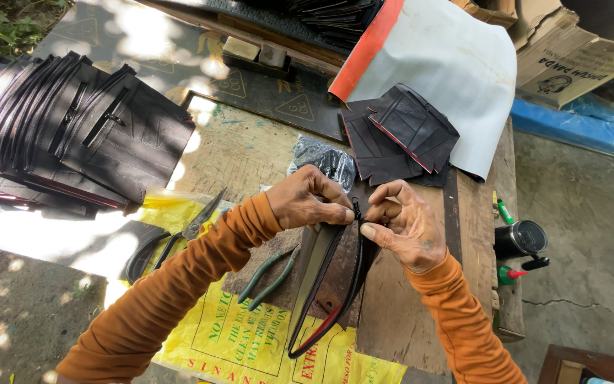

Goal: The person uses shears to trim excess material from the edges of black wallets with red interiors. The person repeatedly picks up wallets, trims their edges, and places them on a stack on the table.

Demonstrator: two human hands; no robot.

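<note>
I have 1 black zippered pouch (325, 284) in hand, standing on its edge near the front of the workbench (392, 320), its open zipper running down toward me with a red lining showing at the bottom. My left hand (308, 199) comes in from the left with the wrist bent, fingers closed in a tight pinch on the top end of the zipper. My right hand (405, 226) meets it from the right, thumb and forefinger pinched narrow on the same zipper end, so the 2 hands touch at the fingertips.

Just left of the pouch lie 1 pair of green-handled pliers (268, 274) and, farther left, 1 pair of black-handled scissors (172, 238) on a yellow plastic bag (239, 341). 1 fanned stack of finished black pouches (65, 131) fills the far left corner; I cannot count them exactly. A smaller pile of cut black pieces (399, 135) sits behind my hands, on a white sheet (456, 64). At the right edge stand 1 dark cylindrical can (520, 238) and 2 green markers (504, 211). The bare wood between my right forearm and that right edge is the only open room.
</note>
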